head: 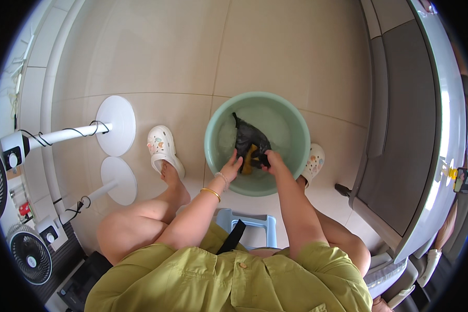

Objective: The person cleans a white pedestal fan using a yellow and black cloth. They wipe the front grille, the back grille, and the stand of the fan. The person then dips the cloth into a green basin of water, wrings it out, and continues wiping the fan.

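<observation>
A round green plastic basin [296, 117] stands on the tiled floor between my feet, with water in it. Dark wet cloth [251, 134] lies partly in the water, with a yellow-brown piece [249, 160] beside its lower part. My left hand [231, 167], below bracelets on the wrist, grips the cloth's lower left edge. At the lower right, my right hand [273, 160] pinches a bunched dark part of it. Both hands are inside the basin's rim.
A blue plastic stool [271, 228] is beneath me. Two white pedestal fans [117, 126] [30, 255] stand at left. A grey cabinet or table [397, 128] stands at right, with another person's leg [446, 226] beyond it. My white clogs [162, 144] flank the basin.
</observation>
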`<state>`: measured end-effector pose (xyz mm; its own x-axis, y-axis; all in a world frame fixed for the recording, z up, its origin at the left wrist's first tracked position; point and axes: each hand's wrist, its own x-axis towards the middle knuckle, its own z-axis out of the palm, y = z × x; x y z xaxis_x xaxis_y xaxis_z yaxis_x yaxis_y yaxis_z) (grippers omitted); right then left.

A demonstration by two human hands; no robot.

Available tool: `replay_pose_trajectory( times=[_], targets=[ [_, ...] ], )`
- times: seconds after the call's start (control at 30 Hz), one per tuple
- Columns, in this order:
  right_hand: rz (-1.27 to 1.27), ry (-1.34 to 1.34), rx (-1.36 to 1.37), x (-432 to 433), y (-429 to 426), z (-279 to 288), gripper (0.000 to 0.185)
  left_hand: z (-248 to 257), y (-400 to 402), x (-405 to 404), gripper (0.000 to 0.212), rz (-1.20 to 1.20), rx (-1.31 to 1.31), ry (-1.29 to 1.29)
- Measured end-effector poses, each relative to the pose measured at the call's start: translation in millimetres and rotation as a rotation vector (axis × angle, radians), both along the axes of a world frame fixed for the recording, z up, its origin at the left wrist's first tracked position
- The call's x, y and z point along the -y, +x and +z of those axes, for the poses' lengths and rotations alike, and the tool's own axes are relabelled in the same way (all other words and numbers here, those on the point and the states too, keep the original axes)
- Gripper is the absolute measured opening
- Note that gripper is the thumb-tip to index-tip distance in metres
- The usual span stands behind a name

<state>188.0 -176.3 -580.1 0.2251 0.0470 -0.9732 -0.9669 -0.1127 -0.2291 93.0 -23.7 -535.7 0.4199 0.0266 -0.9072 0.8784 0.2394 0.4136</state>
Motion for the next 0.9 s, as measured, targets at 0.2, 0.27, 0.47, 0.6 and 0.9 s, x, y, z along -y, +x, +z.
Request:
replay_pose_trajectory(
  times=[0.2,0.27,0.47,0.6,0.9],
  targets=[
    [0.153,0.606,-0.258,-16.8,-4.7,69.5,0.035,-8.3,9.9,2.1,0.067,0.485,0.016,-0.297],
    [0.254,0.447,0.013,-38.4,-17.6,98.3,0.039,-6.9,17.3,2.7,0.057,0.563,0.091,-0.292],
    [0.638,-0.098,0.737,-60.6,-42.8,85.6,0.038,-54.0,16.3,-8.6,0.040,0.315,0.246,0.132],
    [0.619,-0.409,0.845,-62.6,-36.6,78.7,0.036,4.3,28.9,6.5,0.037,0.177,0.295,0.304],
    [0.552,-0.688,0.801,-6.4,1.0,17.0,0.066,15.4,35.5,-0.7,0.052,0.306,0.148,0.151]
  ],
)
